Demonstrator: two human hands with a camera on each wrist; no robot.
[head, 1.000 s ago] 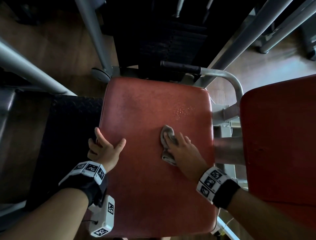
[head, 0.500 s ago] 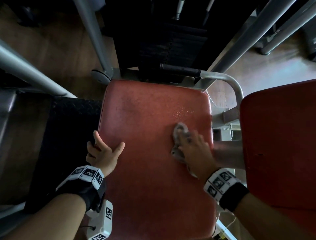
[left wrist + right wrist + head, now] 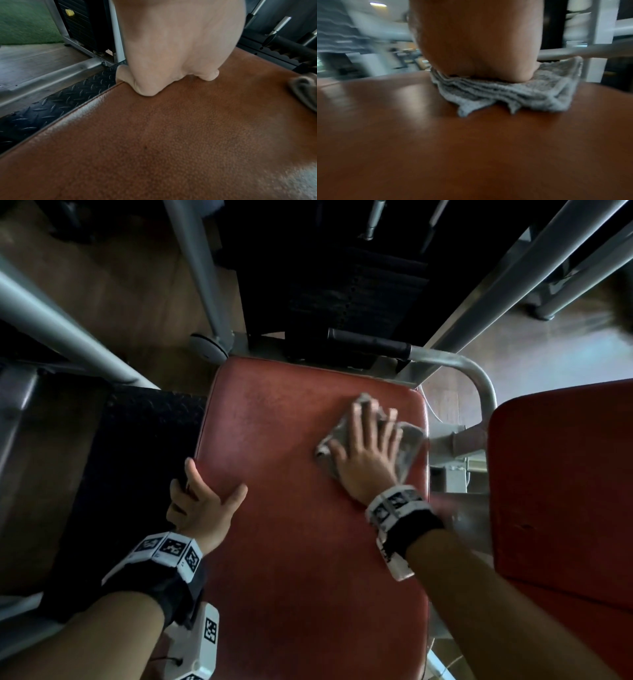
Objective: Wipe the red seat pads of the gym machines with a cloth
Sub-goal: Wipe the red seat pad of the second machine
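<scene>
Right hand (image 3: 368, 453) flat, fingers spread on cloth (image 3: 407, 445), left hand (image 3: 202, 501) clasping seat pad (image 3: 301, 542) edge

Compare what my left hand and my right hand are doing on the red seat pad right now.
The left hand grips the left edge of the red seat pad, fingers curled over the side; the right hand lies flat with fingers spread. The left hand touches the pad directly; the right hand presses a grey cloth onto it. The left hand sits mid-edge; the right hand is near the far right corner. Both rest on the same pad.
</scene>
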